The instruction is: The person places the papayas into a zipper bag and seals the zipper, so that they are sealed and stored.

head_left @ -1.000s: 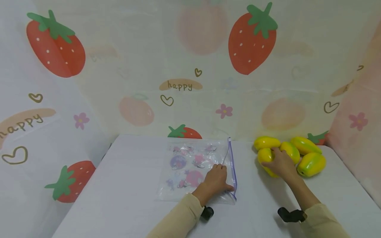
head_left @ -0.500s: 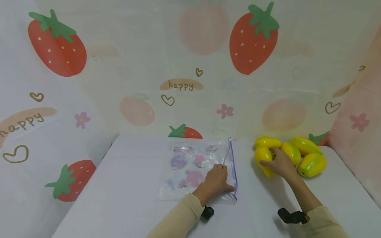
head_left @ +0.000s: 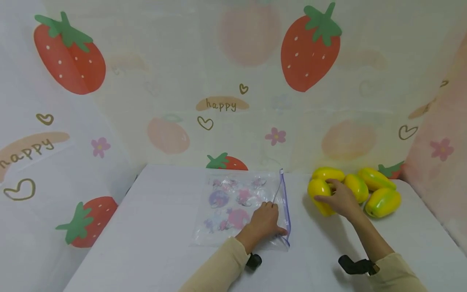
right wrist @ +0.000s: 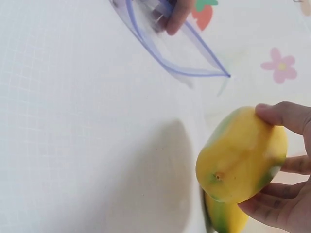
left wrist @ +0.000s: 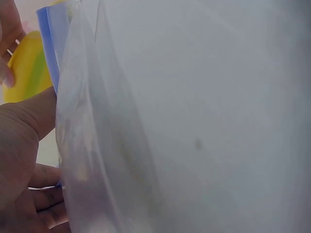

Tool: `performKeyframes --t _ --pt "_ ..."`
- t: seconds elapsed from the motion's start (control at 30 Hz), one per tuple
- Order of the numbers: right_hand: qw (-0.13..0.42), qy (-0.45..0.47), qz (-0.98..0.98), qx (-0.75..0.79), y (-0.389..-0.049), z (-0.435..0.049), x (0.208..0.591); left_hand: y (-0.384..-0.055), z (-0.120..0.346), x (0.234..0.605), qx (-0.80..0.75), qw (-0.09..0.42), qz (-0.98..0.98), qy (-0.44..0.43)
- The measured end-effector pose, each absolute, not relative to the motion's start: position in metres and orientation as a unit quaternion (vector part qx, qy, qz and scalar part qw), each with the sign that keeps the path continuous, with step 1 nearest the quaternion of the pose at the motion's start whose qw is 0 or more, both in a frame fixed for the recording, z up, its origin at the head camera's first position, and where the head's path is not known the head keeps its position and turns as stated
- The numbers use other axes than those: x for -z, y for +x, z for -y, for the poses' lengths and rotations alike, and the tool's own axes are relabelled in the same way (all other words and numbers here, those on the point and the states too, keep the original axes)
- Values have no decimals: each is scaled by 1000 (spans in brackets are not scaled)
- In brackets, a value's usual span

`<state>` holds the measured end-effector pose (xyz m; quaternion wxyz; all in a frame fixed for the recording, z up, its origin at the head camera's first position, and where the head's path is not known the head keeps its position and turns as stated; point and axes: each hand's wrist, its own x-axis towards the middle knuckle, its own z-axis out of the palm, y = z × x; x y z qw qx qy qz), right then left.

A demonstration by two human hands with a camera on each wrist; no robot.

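A clear plastic zip bag (head_left: 222, 211) with a pink and purple print lies flat on the table. My left hand (head_left: 263, 222) holds it at the mouth, beside the purple-blue zip edge (head_left: 286, 202). In the right wrist view the bag's mouth (right wrist: 194, 75) gapes, with part of my left hand (right wrist: 179, 17) at it. A glossy yellow mango (head_left: 319, 190) with green streaks is in my right hand (head_left: 343, 198). Thumb and fingers grip it from its right side, in front of the other fruit. In the right wrist view, another mango (right wrist: 226, 213) shows below the held mango (right wrist: 238, 155).
Several more yellow-green mangoes (head_left: 383, 202) lie in a group at the table's back right, near the wall. The white table (head_left: 146, 231) meets a strawberry-print backdrop (head_left: 226, 129) at the back and sides. Black wrist cameras (head_left: 355, 265) hang at both sleeves.
My right hand has shifted slightly left with the mango, which stands further from the other fruit. My left hand and the zip bag have stayed put.
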<state>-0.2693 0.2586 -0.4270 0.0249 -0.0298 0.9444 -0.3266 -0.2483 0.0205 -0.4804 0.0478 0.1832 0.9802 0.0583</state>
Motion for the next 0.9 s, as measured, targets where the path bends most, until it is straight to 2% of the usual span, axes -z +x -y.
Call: performKeyframes --t 0.7,0.9 --pt "74 -28 -923 376 -273 -233 427 -245 -20 479 -66 60 -981 173" --pt "63 -44 -920 385 -279 -223 429 -248 -22 481 -67 58 -981 172"
